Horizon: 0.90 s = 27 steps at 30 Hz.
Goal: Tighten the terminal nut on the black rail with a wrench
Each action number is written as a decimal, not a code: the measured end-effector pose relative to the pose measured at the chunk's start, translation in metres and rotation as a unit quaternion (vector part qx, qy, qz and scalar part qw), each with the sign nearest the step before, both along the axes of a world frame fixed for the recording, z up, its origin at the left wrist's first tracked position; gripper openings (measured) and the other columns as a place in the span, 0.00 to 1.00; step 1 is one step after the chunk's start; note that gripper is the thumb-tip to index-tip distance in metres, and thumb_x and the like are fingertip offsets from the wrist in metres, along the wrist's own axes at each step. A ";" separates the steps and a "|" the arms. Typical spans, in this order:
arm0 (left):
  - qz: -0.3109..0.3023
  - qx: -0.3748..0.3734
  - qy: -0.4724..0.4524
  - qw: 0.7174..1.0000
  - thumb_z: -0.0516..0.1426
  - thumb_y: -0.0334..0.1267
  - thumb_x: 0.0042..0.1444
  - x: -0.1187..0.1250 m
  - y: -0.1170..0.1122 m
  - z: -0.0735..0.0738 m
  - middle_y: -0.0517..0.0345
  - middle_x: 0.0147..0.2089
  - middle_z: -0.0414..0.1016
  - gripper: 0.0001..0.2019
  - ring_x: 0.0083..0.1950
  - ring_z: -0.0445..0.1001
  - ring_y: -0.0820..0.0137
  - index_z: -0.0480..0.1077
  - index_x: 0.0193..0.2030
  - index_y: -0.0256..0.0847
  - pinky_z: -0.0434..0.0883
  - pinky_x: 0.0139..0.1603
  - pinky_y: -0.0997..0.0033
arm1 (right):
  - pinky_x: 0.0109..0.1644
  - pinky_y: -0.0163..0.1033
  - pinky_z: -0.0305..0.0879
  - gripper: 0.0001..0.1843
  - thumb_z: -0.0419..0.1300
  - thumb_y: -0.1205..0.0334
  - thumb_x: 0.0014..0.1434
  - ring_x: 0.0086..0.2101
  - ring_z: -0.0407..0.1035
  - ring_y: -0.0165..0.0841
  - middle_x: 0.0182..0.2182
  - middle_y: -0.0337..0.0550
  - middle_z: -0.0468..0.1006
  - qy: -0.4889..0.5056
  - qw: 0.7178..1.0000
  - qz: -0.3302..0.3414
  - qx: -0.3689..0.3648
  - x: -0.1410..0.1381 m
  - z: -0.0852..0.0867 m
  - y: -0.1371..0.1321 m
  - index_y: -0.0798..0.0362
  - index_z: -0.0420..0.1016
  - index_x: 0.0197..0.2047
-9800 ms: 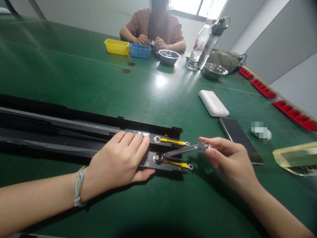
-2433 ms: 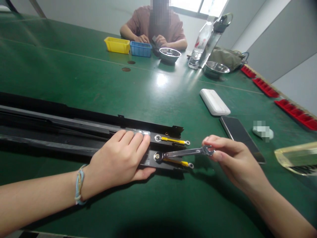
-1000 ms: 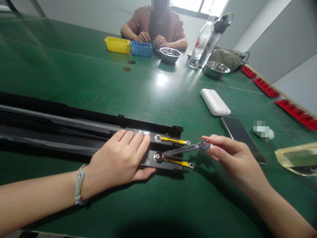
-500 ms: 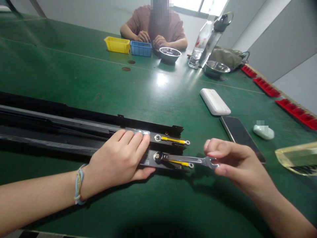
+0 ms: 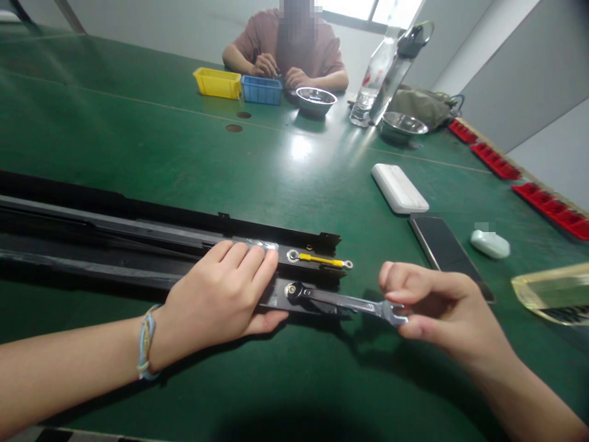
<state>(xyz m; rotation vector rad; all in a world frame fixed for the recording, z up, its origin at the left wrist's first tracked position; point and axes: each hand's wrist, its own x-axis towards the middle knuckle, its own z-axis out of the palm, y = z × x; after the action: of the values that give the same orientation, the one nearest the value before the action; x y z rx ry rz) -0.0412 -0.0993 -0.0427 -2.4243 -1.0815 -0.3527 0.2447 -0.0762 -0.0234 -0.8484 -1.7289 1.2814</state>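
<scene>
My left hand [image 5: 225, 288] is closed over the ends of two long black metal rails [image 5: 151, 227] lying side by side, thumb along the near edge. A shiny combination wrench [image 5: 350, 301] has its ring end around a fastener on the near rail and its open end pointing right. At that open end, my right hand [image 5: 442, 310] is closed, with the thumb against the jaws and the fingers curled behind. On the far rail, a short yellow wire [image 5: 319, 260] with ring terminals is bolted at one end. The wrench covers the near rail's wire.
Right of the rails lie a white box-like device [image 5: 400, 189], a phone [image 5: 448, 252] and a pale rounded case [image 5: 490, 244]. Across the green table [image 5: 184, 153], a person [image 5: 317, 61] sits behind yellow [image 5: 217, 84] and blue bins [image 5: 261, 91]. Metal bowls [image 5: 316, 102] and bottles [image 5: 368, 92] stand nearby.
The wrench's open end has swung slightly toward me, my right thumb moving down with it. The near yellow wire has become hidden beneath the wrench. My left hand stays put.
</scene>
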 end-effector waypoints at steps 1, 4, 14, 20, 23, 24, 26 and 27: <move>0.000 -0.001 0.000 1.000 0.48 0.54 0.60 0.000 0.000 0.000 0.43 0.37 0.75 0.27 0.36 0.72 0.57 0.72 0.46 0.28 0.68 0.33 0.58 | 0.28 0.40 0.64 0.07 0.74 0.58 0.47 0.26 0.68 0.34 0.22 0.39 0.76 -0.005 1.000 -0.024 -0.004 0.000 0.000 0.000 0.42 0.85 0.33; -0.001 0.004 0.003 1.000 0.47 0.54 0.61 0.000 -0.001 0.001 0.43 0.36 0.75 0.28 0.35 0.72 0.57 0.72 0.46 0.28 0.68 0.33 0.58 | 0.29 0.40 0.69 0.06 0.74 0.56 0.47 0.29 0.73 0.37 0.25 0.41 0.80 -0.028 0.993 -0.114 -0.033 0.000 -0.002 0.002 0.40 0.85 0.32; 0.002 0.009 0.018 1.000 0.47 0.54 0.60 -0.003 -0.003 0.005 0.42 0.36 0.76 0.28 0.34 0.74 0.56 0.72 0.45 0.26 0.69 0.31 0.58 | 0.34 0.37 0.71 0.07 0.73 0.56 0.48 0.35 0.75 0.36 0.35 0.40 0.83 -0.030 0.980 -0.176 -0.089 0.000 -0.009 0.005 0.41 0.85 0.33; 0.002 0.009 0.019 1.000 0.47 0.54 0.60 -0.003 -0.001 0.004 0.42 0.36 0.76 0.29 0.35 0.74 0.56 0.72 0.46 0.25 0.69 0.32 0.57 | 0.33 0.36 0.67 0.06 0.73 0.58 0.49 0.31 0.69 0.33 0.28 0.39 0.75 -0.005 0.996 -0.080 -0.032 0.001 0.000 0.000 0.40 0.85 0.33; 0.003 0.008 0.021 1.000 0.48 0.54 0.60 -0.002 0.000 0.003 0.42 0.37 0.75 0.29 0.35 0.74 0.56 0.72 0.46 0.25 0.69 0.32 0.57 | 0.33 0.37 0.64 0.06 0.73 0.60 0.49 0.31 0.67 0.34 0.28 0.39 0.74 -0.011 0.998 -0.058 -0.016 0.001 0.000 -0.001 0.42 0.84 0.33; 0.003 0.010 0.021 1.000 0.48 0.54 0.60 -0.002 0.000 0.002 0.42 0.37 0.75 0.29 0.35 0.74 0.55 0.72 0.46 0.25 0.69 0.31 0.57 | 0.32 0.37 0.64 0.06 0.73 0.60 0.49 0.31 0.66 0.34 0.27 0.39 0.73 -0.011 0.999 -0.052 -0.011 0.001 0.000 -0.001 0.42 0.83 0.34; 0.001 0.013 0.018 1.000 0.47 0.54 0.60 -0.001 0.001 0.002 0.42 0.36 0.75 0.29 0.34 0.74 0.55 0.72 0.46 0.26 0.70 0.31 0.57 | 0.31 0.38 0.62 0.07 0.73 0.60 0.49 0.30 0.65 0.33 0.27 0.38 0.72 -0.009 0.999 -0.034 -0.004 0.002 -0.001 -0.002 0.44 0.82 0.33; 0.002 0.013 0.017 1.000 0.47 0.54 0.60 0.000 0.001 0.002 0.43 0.36 0.76 0.29 0.34 0.74 0.55 0.72 0.45 0.26 0.70 0.31 0.57 | 0.31 0.38 0.61 0.07 0.73 0.59 0.50 0.30 0.64 0.33 0.27 0.38 0.71 -0.008 1.000 -0.023 0.000 0.003 -0.001 -0.002 0.45 0.82 0.33</move>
<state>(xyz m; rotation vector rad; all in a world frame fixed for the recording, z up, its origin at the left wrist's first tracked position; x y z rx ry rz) -0.0413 -0.0985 -0.0409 -2.3962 -1.0590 -0.3213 0.2474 -0.0778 -0.0244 -0.8953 -1.7130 1.2475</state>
